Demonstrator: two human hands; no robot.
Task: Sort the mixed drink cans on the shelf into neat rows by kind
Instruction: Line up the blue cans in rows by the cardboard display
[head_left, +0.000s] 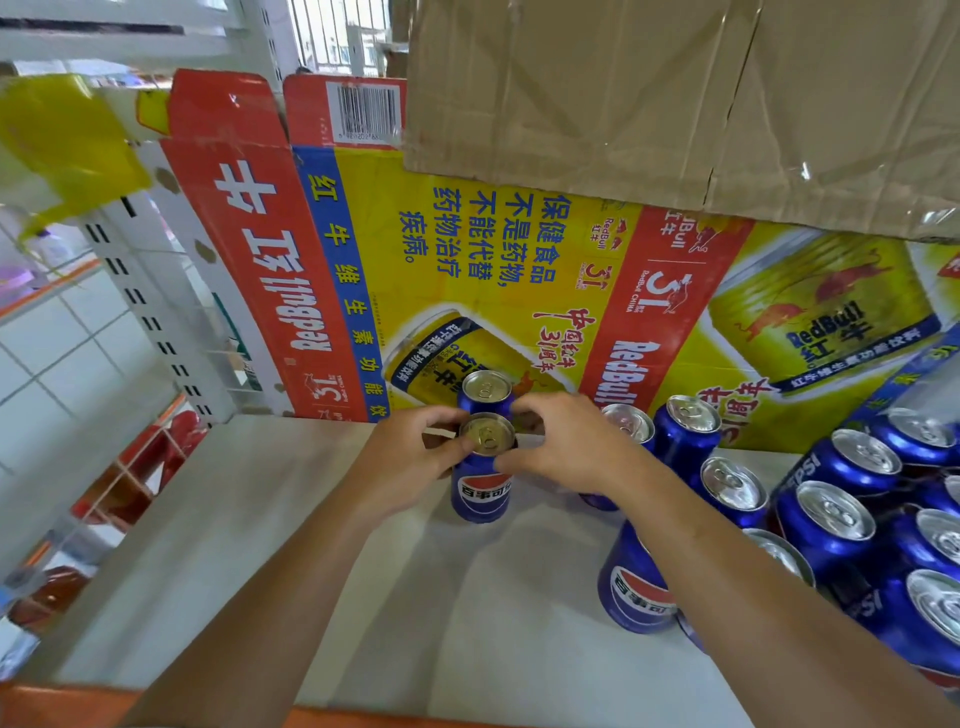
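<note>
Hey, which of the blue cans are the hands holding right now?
The Pepsi can left of the main cluster, directly in front of one other can. The left hand and right hand grip it near its top.

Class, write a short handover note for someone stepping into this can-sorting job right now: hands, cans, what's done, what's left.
Left hand and right hand both grip the rim of an upright blue metal Pepsi can on the white shelf.
A second blue can stands directly behind it: a row begun.
Left to do: line up the scattered blue cans to its right.
</note>
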